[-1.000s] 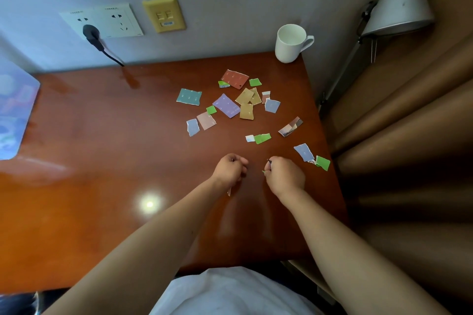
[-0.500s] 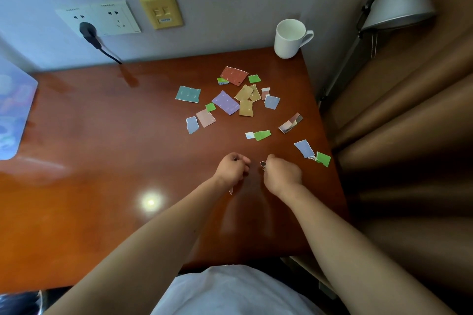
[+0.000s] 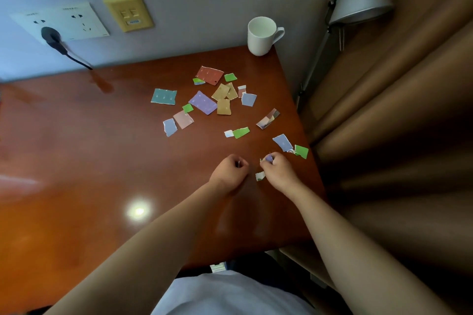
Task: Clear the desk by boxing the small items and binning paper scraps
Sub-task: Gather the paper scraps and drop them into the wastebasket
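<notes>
The left grip [image 3: 230, 171] curls round a small dark item [image 3: 238, 163], too tiny to identify. The right grip [image 3: 279, 171] hides most of a purple scrap [image 3: 268, 158]. The bench [image 3: 76, 161] runs off the left edge.

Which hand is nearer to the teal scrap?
Left. The left hand sits nearer the camera and to the right of the teal scrap. The right hand, pinching scraps, is farther right, beyond the left hand.
</notes>
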Available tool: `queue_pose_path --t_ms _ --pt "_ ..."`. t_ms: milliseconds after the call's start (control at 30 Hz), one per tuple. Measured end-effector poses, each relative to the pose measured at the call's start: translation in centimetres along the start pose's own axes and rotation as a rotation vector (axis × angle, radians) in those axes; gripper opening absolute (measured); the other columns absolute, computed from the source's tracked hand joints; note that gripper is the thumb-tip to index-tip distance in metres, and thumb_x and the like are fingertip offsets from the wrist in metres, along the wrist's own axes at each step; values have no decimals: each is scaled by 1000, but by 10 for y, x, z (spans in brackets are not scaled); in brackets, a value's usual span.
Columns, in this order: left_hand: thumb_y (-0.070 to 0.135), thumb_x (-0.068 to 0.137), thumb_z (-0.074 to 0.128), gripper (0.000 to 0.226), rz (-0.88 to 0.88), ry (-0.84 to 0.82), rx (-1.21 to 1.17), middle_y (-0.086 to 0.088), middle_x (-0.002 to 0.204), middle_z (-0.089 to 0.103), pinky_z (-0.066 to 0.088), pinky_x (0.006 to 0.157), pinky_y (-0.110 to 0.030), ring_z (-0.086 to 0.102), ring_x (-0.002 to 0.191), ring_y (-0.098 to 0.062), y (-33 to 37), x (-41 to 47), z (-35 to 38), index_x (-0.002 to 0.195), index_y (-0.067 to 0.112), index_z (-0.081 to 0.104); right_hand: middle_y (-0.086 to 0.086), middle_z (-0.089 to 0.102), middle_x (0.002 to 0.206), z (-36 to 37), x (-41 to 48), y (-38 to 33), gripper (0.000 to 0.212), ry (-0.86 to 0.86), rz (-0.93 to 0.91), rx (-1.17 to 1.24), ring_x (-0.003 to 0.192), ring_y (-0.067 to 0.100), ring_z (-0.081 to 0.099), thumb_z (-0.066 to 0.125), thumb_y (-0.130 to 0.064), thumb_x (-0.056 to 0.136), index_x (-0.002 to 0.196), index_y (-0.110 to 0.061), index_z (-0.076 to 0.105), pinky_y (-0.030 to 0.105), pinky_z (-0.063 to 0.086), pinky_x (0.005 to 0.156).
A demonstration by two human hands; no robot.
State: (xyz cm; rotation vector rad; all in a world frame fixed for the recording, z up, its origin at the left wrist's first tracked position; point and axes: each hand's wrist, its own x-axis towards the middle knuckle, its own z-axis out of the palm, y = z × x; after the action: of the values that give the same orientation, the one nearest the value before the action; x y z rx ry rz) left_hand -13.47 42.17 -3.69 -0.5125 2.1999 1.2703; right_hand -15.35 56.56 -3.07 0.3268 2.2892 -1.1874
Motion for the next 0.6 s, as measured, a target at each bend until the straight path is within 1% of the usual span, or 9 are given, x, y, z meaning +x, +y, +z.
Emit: queue_pose_path --t_ms 33,100,200,267,333,467,533,600 --pt "21 88 60 7 29 -12 49 1 91 61 47 73 -31 56 81 -17 2 0 5 85 25 55 -1 47 76 -2 -1 3 8 -2 19 49 72 14 45 48 -15 97 92 -9 51 20 34 58" --pt "26 84 67 15 77 -31 155 2 96 60 45 71 -29 56 85 -16 5 0 13 93 25 55 -3 47 74 -6 -2 11 8 10 68 123 65 8 43 48 -18 97 93 -12 51 21 35 57" --pt "32 82 70 28 131 -8 353 4 103 55 45 72 -29 56 91 -17 9 -2 22 106 25 56 -5 45 69 -9 0 24 13 27 137 197 59 7 41 49 -20 97 84 -20 50 20 32 54" --pt "31 83 67 25 169 44 465 2 107 55 47 74 -31 58 95 -20 10 -4 25 105 25 58 -4 46 69 -11 0 29 14 25 155 203 58 7 41 50 -20 96 83 -19 50 21 31 52" --pt "30 85 65 19 201 76 549 0 109 56 47 75 -33 59 97 -23 11 -6 28 103 24 59 -2 46 69 -12 -1 31 10 13 163 210 58 8 41 50 -21 96 87 -16 51 22 31 52" --pt "33 89 60 14 220 78 614 -1 108 56 44 71 -31 59 96 -23 12 -4 30 99 23 59 -2 44 67 -13 -5 30 8 -26 194 269 54 8 39 49 -20 98 91 -16 50 21 30 47" --pt "37 94 53 20 208 77 625 -2 102 55 42 68 -32 58 91 -25 12 -4 31 97 18 56 -1 42 64 -14 -9 27 8 -48 220 316 49 8 35 47 -18 98 90 -17 49 20 27 42" --pt "38 97 47 23 155 78 523 0 91 51 39 67 -32 54 82 -23 10 -6 32 92 16 51 -2 38 61 -15 -13 23 12 -73 227 368 47 8 30 45 -15 98 86 -17 46 21 23 42"
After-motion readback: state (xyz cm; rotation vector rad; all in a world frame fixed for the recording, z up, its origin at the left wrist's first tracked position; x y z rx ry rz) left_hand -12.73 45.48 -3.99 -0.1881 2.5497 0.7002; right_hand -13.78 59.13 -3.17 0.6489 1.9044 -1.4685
